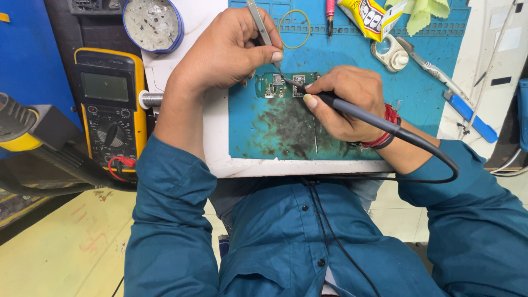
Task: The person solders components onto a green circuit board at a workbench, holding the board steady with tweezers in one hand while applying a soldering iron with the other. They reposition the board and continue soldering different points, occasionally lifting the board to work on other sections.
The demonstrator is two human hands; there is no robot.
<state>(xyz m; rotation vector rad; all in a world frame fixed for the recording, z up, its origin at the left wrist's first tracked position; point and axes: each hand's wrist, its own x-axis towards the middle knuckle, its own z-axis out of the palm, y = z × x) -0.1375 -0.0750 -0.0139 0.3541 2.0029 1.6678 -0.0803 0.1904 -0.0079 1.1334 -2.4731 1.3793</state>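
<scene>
We are pinching tweezers [263, 25] in our left hand [225, 52] and gripping an iron [352, 113] in our right hand [344, 102], tips meeting on the board [275, 85] between them; a slip could bridge pads or scorch it.

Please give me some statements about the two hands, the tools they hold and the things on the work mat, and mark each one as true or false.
1. The left hand holds metal tweezers whose tips point down at the green circuit board. True.
2. The right hand holds a screwdriver with a red handle. False: it holds a dark soldering iron with a black cable.
3. The circuit board lies on the blue work mat. True.
4. The yellow multimeter lies on the mat between the hands. False: it lies off the mat, beyond the left forearm.
5. A yellow rubber band lies on the mat above the board. True.
</scene>
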